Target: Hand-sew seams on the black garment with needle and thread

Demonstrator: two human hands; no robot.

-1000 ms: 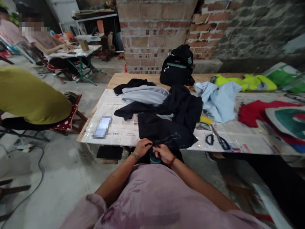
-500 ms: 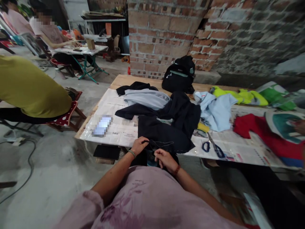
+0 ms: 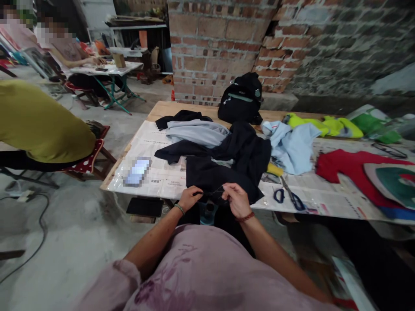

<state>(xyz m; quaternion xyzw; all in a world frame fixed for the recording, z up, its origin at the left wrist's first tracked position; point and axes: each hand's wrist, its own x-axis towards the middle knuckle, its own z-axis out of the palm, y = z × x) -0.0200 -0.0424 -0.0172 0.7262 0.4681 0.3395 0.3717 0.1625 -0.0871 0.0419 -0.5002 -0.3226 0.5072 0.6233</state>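
The near edge of a dark garment point(image 3: 220, 172) hangs over the table's front edge. My left hand point(image 3: 189, 198) is closed, pinching that dark cloth between thumb and fingers. Just right of it, my right hand point(image 3: 236, 199) is raised with its fingertips pinched together on a thin thread point(image 3: 218, 190), only faintly visible. Whether a needle is also between those fingers, I cannot make out. Blue-handled scissors point(image 3: 289, 196) lie to the right of the garment.
On the paper-covered table point(image 3: 129, 149) lie a phone point(image 3: 138, 172), grey cloth point(image 3: 197, 133), light blue cloth point(image 3: 293, 144), yellow-green cloth point(image 3: 327, 125) and red cloth point(image 3: 340, 164). A black backpack point(image 3: 240, 99) stands at the back. Someone in a yellow top point(image 3: 42, 125) sits at left.
My right hand has risen and shifted right, away from my left hand, which keeps its pinch. At far right, another person's hand has left the green-and-white piece, which now lies lower.
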